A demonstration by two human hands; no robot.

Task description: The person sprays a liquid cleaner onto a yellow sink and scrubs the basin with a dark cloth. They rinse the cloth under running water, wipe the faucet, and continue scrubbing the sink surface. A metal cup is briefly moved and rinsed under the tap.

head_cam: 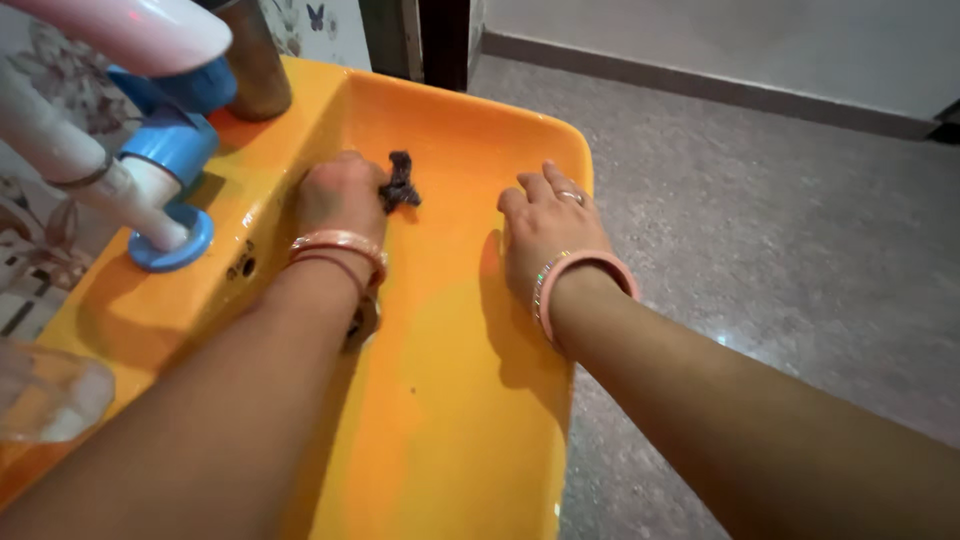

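Observation:
An orange wash basin [470,430] fills the middle of the head view. My left hand [338,195] is inside it near the back wall, closed on a small dark scrubber [401,183] that pokes out past my fingers and presses on the basin's surface. My right hand [545,232] rests flat on the basin's right rim, fingers spread, holding nothing. Both wrists wear pink bangles, and a ring sits on a right finger.
A blue and white tap [165,185] stands on the basin's left ledge. A brown metal cup [255,65] sits at the back corner. A clear plastic object [45,395] lies at the lower left. Grey speckled floor [780,230] spreads to the right, with a wall behind.

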